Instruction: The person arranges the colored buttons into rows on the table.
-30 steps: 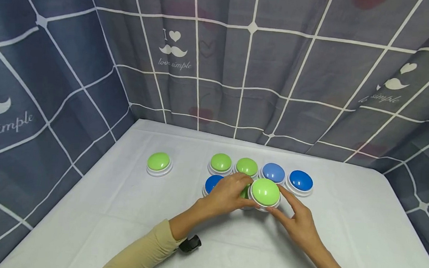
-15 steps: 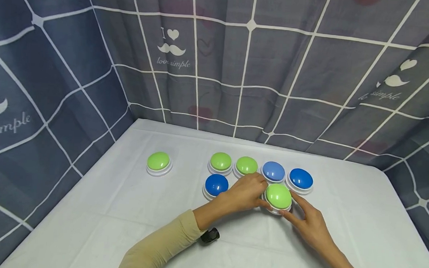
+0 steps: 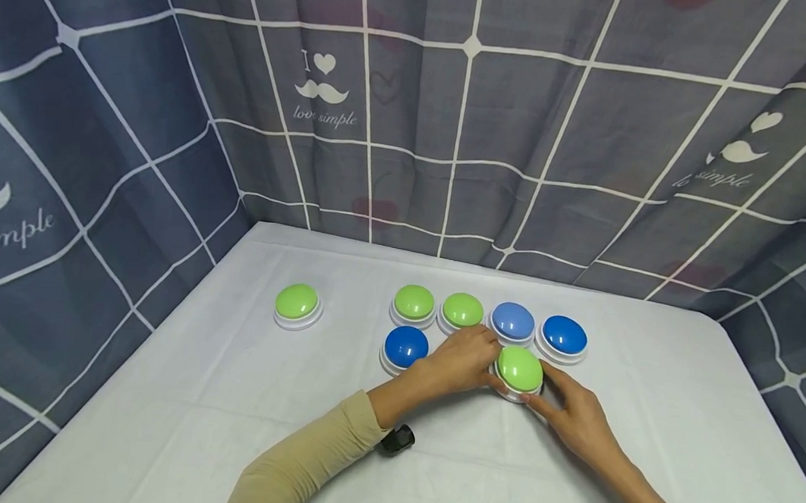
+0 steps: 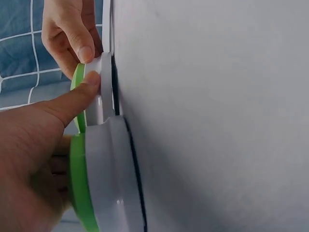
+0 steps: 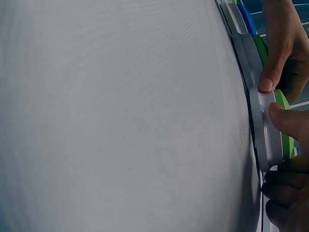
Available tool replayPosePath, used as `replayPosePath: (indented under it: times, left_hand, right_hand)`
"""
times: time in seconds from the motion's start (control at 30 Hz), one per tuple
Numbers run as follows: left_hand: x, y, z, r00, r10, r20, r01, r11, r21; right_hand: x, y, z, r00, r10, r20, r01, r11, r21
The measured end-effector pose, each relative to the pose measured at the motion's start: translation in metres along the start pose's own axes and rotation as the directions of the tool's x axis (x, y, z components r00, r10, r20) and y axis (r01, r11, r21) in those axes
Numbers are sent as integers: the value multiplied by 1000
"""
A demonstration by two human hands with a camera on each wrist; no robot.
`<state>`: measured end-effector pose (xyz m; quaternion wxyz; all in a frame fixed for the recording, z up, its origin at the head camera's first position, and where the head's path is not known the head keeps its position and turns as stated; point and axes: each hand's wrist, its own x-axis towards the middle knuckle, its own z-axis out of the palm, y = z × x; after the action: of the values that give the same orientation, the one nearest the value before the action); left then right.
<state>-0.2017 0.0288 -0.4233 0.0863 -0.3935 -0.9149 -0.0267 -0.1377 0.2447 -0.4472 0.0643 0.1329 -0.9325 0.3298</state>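
Observation:
A green push button with a white base [image 3: 520, 369] sits low at the table, gripped from both sides. My left hand [image 3: 460, 361] holds its left side, with the thumb [image 4: 89, 84] on the white rim. My right hand [image 3: 580, 419] grips the right side, its thumb [image 5: 282, 116] against the rim. Under the left hand is another green button [image 4: 108, 179], hidden in the head view and touching the held one in the left wrist view. A dark blue button [image 3: 406, 348] lies left of that hand.
Behind the hands stand a row of buttons: two green ones [image 3: 414, 303], a light blue one [image 3: 512, 321] and a dark blue one [image 3: 565, 335]. A lone green button [image 3: 296, 302] is far left. Gridded curtains [image 3: 409, 130] border the white table [image 3: 161, 421].
Both hands have moved the held green button right and down to the table, beside the hidden green one. In the last half second it has shifted slightly left.

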Motion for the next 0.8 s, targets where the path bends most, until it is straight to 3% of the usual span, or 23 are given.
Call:
replayPosePath:
  times: [0.43, 0.63, 0.8]
  left_hand:
    - [-1, -1, 2, 1000, -10, -2, 10, 1000, -1]
    - [-6, -6, -10, 994, -95, 47, 99, 991, -92]
    - [-26, -27, -28, 985, -171, 12, 171, 970, -172]
  right_hand:
    - [1, 1, -2, 1000, -14, 28, 16, 999, -40]
    - [4, -10, -8, 999, -38, -3, 38, 998, -46]
    - [16, -31, -4, 997, -67, -28, 67, 998, 2]
